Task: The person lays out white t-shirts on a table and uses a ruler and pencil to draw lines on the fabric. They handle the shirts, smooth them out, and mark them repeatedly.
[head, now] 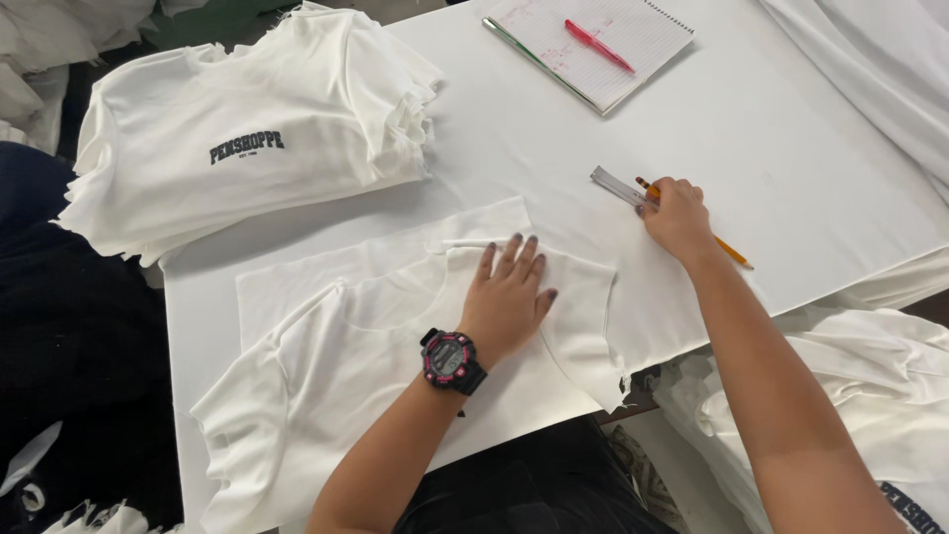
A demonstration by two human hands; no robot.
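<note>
Pencil (733, 253) middle hidden under right hand (678, 218), ruler (617, 185) end covered, notebook (593, 44) writing too small to tell

Lay flat on the white table (791, 148): a white cut shirt piece (336, 386), neckline toward the table's middle, one sleeve hanging off the near-left edge, raw edge frayed at the near right. Sat on top of another white panel (395, 262) that showed beyond it on the far side. Was pressed down near the neckline by the left hand (509, 297), fingers spread. Rested further right, apart from the cloth: a short metal ruler (615, 185), angled, its near end under the right hand (677, 218). Lay beneath the same hand: an orange pencil (732, 252), slanted, tip end pointing toward the near right.
</note>
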